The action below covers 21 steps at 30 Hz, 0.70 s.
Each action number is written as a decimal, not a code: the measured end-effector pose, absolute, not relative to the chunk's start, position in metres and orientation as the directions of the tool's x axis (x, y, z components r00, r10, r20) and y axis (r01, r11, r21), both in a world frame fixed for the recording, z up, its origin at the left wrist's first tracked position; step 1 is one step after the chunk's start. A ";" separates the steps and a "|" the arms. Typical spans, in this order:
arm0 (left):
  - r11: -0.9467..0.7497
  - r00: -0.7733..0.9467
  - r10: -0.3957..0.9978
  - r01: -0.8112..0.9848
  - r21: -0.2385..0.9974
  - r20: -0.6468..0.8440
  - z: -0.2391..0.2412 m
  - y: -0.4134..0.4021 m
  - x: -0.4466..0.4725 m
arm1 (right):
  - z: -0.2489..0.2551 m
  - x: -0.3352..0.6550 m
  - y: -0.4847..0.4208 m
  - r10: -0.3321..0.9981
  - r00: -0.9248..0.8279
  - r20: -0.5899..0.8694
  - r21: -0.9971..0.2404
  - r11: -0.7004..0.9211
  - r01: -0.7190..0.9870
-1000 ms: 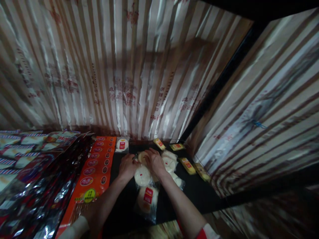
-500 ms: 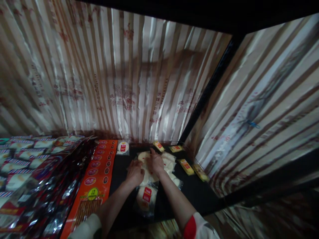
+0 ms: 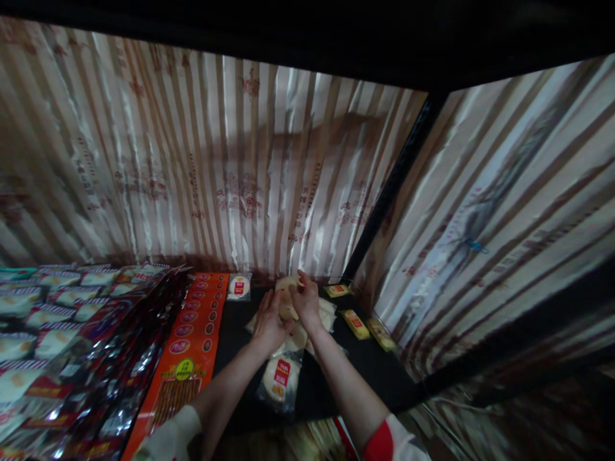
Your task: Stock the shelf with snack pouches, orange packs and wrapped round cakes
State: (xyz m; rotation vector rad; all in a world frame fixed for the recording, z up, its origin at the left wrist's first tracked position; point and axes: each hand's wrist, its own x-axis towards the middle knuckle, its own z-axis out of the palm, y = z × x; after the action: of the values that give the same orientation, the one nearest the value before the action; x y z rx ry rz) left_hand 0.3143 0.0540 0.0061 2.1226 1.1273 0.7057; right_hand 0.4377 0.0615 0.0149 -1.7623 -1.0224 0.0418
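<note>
Several clear packets of pale, round, flat bread (image 3: 327,314) lie in a loose pile on the black shelf. Above the pile, one pale round bread packet (image 3: 287,288) is tilted up between my hands. My left hand (image 3: 270,323) is at its left side, fingers long and close together against it. My right hand (image 3: 306,304) grips its right side with curled fingers, the index finger pointing up. Nearer to me lies a bread packet with a red label (image 3: 279,379). The fingertips and the packet's lower edge are partly hidden.
Orange snack strips (image 3: 192,326) lie left of the pile, beside dark shiny packets (image 3: 120,358) and white striped packets (image 3: 55,342). A white round packet (image 3: 239,287) stands at the back. Yellow packets (image 3: 355,324) lie at right. A black post (image 3: 384,198) and striped sheeting (image 3: 269,160) enclose the shelf.
Both hands have come up from lying on the pile, and a bread packet now tilts up between them. It covers the yellow packet at the back. The view has shifted slightly.
</note>
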 end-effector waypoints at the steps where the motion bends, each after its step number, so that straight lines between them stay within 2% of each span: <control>1: -0.433 0.475 0.860 0.494 0.754 0.183 0.009 0.052 0.313 | 0.018 0.434 0.061 0.662 0.622 0.418 -0.798 -0.061 0.600; 5: -0.369 0.354 0.907 0.401 0.838 0.230 0.021 0.045 0.299 | 0.023 0.415 0.059 0.763 0.546 0.345 -0.862 0.029 0.505; 9: -0.066 0.170 0.984 0.061 0.996 0.055 0.030 0.045 0.282 | 0.022 0.399 0.053 0.847 0.457 0.272 -0.925 0.099 0.367; 12: 0.107 0.132 0.987 -0.118 0.987 -0.091 0.032 0.046 0.271 | 0.019 0.391 0.047 0.864 0.434 0.256 -0.944 0.127 0.304; 17: 0.265 0.160 0.960 -0.274 0.925 -0.228 0.032 0.049 0.253 | 0.017 0.378 0.037 0.825 0.473 0.308 -0.878 0.056 0.475; 21: 0.329 0.158 0.943 -0.326 0.886 -0.292 0.031 0.049 0.243 | 0.017 0.367 0.031 0.855 0.479 0.198 -0.865 -0.078 0.496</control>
State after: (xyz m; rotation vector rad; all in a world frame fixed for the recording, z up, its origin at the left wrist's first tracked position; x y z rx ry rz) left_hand 0.2430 0.0490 0.0310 0.7696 1.0114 1.0483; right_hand 0.3673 0.0308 0.0168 -1.7292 -1.1576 0.4515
